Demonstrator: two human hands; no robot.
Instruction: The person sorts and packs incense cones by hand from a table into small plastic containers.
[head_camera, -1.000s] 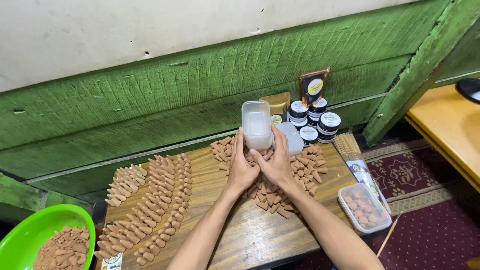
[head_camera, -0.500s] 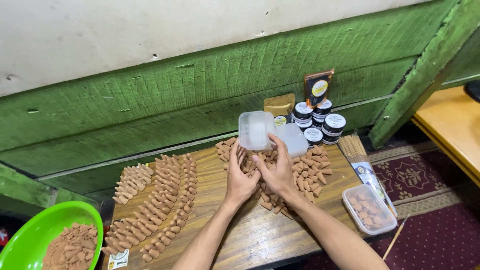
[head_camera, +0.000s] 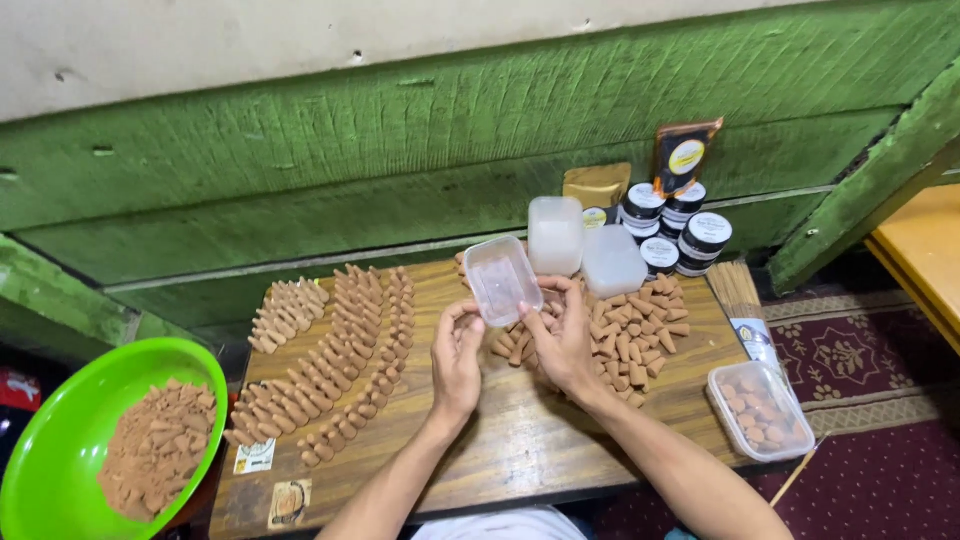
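Both hands now lift the small clear plastic box (head_camera: 502, 279) up off the pile of brown cones (head_camera: 630, 335); right hand (head_camera: 562, 335) and left hand (head_camera: 457, 360) each keep a closed grip on it

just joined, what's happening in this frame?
A person holds a small clear plastic box up in both hands, left hand and right hand, above a wooden board. Brown cones lie loose under the hands; others sit in rows to the left. A filled box sits at right.
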